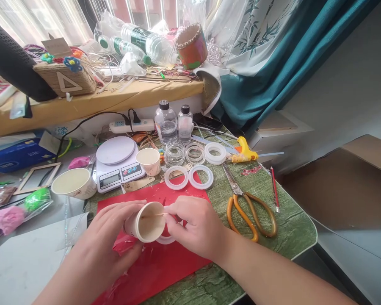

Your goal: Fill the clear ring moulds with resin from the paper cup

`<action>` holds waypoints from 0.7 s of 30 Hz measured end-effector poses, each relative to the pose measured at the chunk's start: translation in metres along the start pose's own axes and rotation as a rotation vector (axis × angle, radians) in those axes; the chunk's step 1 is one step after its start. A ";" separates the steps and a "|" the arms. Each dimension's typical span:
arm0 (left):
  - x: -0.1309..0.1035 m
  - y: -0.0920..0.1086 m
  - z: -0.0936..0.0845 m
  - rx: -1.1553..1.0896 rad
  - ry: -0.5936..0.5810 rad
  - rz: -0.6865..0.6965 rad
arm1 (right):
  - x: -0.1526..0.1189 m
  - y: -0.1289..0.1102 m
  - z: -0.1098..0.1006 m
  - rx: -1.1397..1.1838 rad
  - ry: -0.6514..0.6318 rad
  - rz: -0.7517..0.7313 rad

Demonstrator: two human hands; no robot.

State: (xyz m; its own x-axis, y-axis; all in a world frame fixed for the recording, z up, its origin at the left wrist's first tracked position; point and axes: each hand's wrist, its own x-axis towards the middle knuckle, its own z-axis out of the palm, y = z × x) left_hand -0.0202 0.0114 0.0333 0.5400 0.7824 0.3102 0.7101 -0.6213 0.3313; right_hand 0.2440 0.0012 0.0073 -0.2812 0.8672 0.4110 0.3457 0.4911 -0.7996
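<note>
My left hand [114, 237] is wrapped round a paper cup [150, 222], which it holds tilted above the red sheet [174, 271]. Pinched in my right hand [193, 226] is a thin wooden stick [158, 214] whose far end reaches into the cup. What lies at the bottom of the cup is hard to make out. Beneath the cup, a white ring mold [165, 240] shows only in part. Two more ring molds, a left one [176, 177] and a right one [201, 177], lie at the sheet's far edge.
A kitchen scale [117, 163], a small paper cup [148, 162] and a larger paper bowl [74, 183] stand behind to the left. Two black-capped bottles [167, 123] are farther back. Scissors [246, 203], a yellow glue gun [245, 151] and a red pencil [274, 189] lie on the right.
</note>
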 end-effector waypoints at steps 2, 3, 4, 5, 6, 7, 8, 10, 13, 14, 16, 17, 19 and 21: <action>-0.001 -0.001 0.000 -0.010 -0.012 -0.021 | 0.000 0.000 0.001 -0.012 0.019 0.002; -0.002 -0.002 0.000 -0.011 -0.018 -0.023 | 0.000 -0.001 0.001 -0.015 0.022 0.004; -0.002 -0.003 0.000 -0.009 -0.022 -0.020 | 0.000 0.000 0.001 -0.015 0.020 0.012; -0.002 -0.004 0.000 -0.003 -0.026 -0.019 | 0.000 0.000 0.001 -0.012 0.021 0.027; -0.002 -0.005 -0.001 0.002 -0.030 -0.016 | 0.000 0.000 0.000 -0.006 0.019 0.044; -0.003 -0.006 -0.001 0.005 -0.035 -0.017 | 0.000 0.000 0.000 0.006 0.018 0.060; -0.003 -0.006 -0.001 0.006 -0.041 -0.024 | 0.000 0.001 -0.001 0.017 0.024 0.078; -0.005 -0.006 -0.001 -0.003 -0.061 -0.037 | 0.000 0.002 -0.001 0.034 0.059 0.116; -0.009 -0.004 0.000 -0.040 -0.044 -0.104 | -0.002 0.005 -0.001 0.092 0.093 0.153; -0.010 -0.002 0.000 -0.055 -0.031 -0.128 | -0.002 0.005 -0.001 0.116 0.099 0.156; -0.010 0.000 0.001 -0.071 -0.007 -0.154 | -0.004 0.006 -0.001 0.154 0.108 0.151; -0.010 0.000 0.001 -0.071 -0.007 -0.143 | -0.005 0.006 -0.001 0.161 0.115 0.141; -0.010 0.000 0.001 -0.062 -0.013 -0.114 | -0.006 0.005 -0.003 0.154 0.151 0.095; -0.009 0.001 0.002 -0.059 -0.015 -0.103 | -0.006 0.003 -0.005 0.133 0.196 0.036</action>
State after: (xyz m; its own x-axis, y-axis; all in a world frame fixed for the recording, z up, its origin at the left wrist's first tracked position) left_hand -0.0238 0.0041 0.0292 0.4726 0.8426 0.2582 0.7344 -0.5385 0.4131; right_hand 0.2511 -0.0024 0.0039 -0.0874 0.8898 0.4479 0.2281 0.4555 -0.8605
